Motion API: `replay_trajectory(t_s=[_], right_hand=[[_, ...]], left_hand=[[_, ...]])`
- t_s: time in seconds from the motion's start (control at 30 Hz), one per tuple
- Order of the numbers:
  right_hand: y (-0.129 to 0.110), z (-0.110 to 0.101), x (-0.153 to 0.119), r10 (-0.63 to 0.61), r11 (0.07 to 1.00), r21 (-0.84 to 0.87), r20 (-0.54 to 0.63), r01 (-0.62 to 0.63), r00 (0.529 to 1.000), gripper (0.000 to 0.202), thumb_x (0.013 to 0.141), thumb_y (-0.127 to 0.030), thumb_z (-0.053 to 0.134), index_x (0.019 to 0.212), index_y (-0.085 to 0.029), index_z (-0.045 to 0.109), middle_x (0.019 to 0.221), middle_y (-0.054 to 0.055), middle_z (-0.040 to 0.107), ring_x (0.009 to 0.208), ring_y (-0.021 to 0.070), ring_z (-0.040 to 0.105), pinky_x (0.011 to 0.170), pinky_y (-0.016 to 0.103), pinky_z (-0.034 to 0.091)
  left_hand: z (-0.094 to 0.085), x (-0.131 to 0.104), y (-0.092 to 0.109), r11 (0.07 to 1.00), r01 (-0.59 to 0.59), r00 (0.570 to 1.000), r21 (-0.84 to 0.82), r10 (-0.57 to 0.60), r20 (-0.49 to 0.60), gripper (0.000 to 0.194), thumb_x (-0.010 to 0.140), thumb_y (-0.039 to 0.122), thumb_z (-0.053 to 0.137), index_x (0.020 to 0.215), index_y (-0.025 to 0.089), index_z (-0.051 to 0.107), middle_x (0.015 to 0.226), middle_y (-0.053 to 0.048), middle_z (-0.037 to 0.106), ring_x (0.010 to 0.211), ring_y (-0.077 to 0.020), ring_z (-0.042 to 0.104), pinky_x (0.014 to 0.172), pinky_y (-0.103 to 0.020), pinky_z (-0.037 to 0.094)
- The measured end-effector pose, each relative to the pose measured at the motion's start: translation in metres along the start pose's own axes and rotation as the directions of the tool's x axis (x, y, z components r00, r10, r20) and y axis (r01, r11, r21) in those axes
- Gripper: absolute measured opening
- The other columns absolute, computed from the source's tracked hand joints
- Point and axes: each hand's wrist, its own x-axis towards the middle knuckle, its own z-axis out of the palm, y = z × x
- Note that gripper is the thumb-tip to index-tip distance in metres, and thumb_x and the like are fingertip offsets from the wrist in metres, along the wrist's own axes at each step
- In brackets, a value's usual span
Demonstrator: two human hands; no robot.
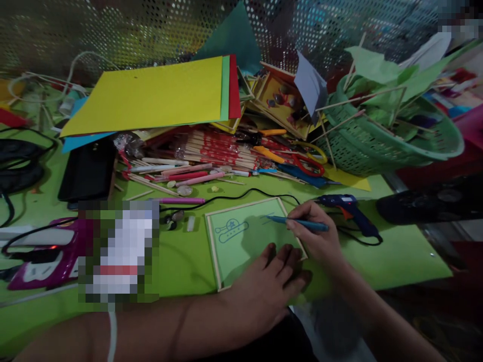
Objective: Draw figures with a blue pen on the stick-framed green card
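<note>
A sheet of light green paper [241, 251] with a frame of thin wooden sticks [213, 251] along its edges lies on the table before me. Drawn on its left half in blue is a tank [233, 230] with a star on it; several short blue lines show further right. Between the fingers of my right hand [317, 234] is a blue marker pen [305, 222], its tip at those lines. My left hand [269, 281] lies flat with fingers spread over the lower right edge of the framed paper.
A blue hot glue gun [349, 208] rests at right, its black cable running behind the framed paper. Behind are wooden sticks [219, 151], scissors [309, 163], coloured sheets [151, 95] and a green basket [396, 143]. A phone [88, 171] and purple power strip [53, 259] lie left.
</note>
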Motion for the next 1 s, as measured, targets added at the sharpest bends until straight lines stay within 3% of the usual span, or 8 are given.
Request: replay_trajectory(t_s=[0.3,0.6,1.0], right_hand=[[0.0011,0.0002,-0.0043,0.050,0.999,-0.015,0.088,-0.049,0.995,0.017,0.082,-0.028,0.075,0.080,-0.022,0.059,0.065,-0.003,0.054,0.053,0.0120,0.047,0.049,0.023,0.038],[-0.0016,0.0030,-0.0031,0.011,0.999,-0.046,0.143,-0.005,0.990,0.014,0.085,-0.027,0.072,0.081,-0.022,0.059,0.067,-0.003,0.056,0.054,0.0118,0.048,0.050,0.023,0.038],[-0.0015,0.0012,-0.0004,-0.014,0.985,-0.172,-0.039,0.007,0.999,0.014,0.076,-0.026,0.071,0.072,-0.023,0.057,0.061,-0.004,0.054,0.051,0.0117,0.045,0.048,0.025,0.037]], left_hand=[[-0.0019,0.0009,-0.0005,1.000,-0.004,1.000,0.005,0.004,0.027,0.066,0.100,0.049,0.051,0.156,0.018,0.038,0.162,-0.016,0.041,0.150,-0.0340,0.037,0.120,-0.051,0.026],[-0.0062,0.0013,-0.0012,1.000,-0.004,0.998,-0.006,0.004,0.058,0.065,0.100,0.048,0.052,0.157,0.019,0.039,0.163,-0.016,0.040,0.151,-0.0341,0.036,0.120,-0.050,0.026],[0.0013,-0.0001,0.0002,1.000,0.000,1.000,-0.006,0.000,0.006,0.070,0.097,0.051,0.057,0.156,0.018,0.039,0.162,-0.016,0.040,0.151,-0.0347,0.034,0.121,-0.052,0.026]])
